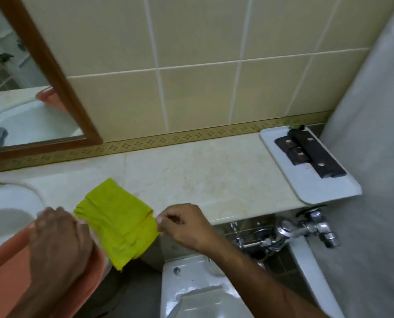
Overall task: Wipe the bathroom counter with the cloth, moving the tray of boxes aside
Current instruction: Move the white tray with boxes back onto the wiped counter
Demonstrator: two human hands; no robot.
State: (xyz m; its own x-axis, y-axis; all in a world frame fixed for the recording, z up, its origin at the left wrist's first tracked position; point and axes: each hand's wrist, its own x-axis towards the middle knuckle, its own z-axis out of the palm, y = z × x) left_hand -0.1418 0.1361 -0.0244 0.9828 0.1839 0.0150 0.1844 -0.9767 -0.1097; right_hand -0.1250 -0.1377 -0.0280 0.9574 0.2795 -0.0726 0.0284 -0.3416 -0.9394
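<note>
I hold the yellow cloth (120,223) w/ both hands: left hand (58,237) and right hand (182,223) pinch opposite edges, cloth at counter (203,175) front edge. Tray (317,191) w/ boxes (311,152) sits far right, overhanging. Risk: bumping it off during wiping. Box labels unreadable; left fingertips partly hidden.

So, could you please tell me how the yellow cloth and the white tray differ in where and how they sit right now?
The yellow cloth is soft and folded, pinched at its edges by the left hand and right hand; the white tray is rigid, flat and untouched. The cloth drapes over the counter front near the sink; the tray lies at the far right end, carrying dark boxes. Both overhang the counter's front edge.
</note>
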